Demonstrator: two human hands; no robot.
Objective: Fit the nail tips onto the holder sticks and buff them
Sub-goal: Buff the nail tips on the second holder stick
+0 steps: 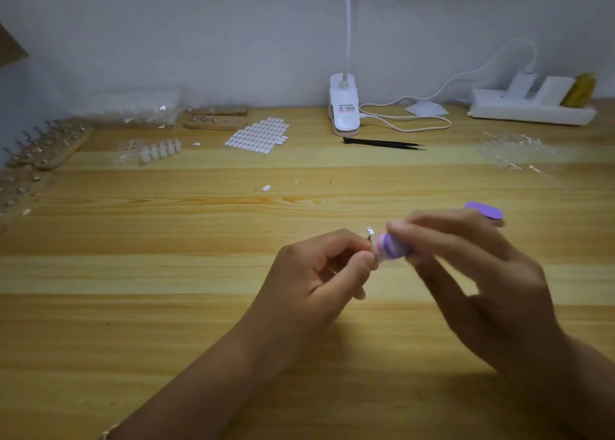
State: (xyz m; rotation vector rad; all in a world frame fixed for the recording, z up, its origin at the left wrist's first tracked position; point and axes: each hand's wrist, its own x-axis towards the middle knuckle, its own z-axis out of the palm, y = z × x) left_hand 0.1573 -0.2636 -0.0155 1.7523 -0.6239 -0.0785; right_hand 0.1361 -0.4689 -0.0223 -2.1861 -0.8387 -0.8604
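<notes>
Head view. Pinched holder stick [376, 257] between thumb and curled fingers of left hand [319, 273], clear nail tip [370, 231] at top. Gripped purple buffer block [392, 248] in fingertips of right hand [476, 266], against stick just below tip. Held both above wooden desk [166, 273], near second purple buffer [484, 210].

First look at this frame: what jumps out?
Centre foreground: the left hand pinches a small stick with a clear nail tip, and the right hand holds a purple buffer right beside it. At the back of the table, a white clip lamp stands with black tweezers lying just in front.
</notes>
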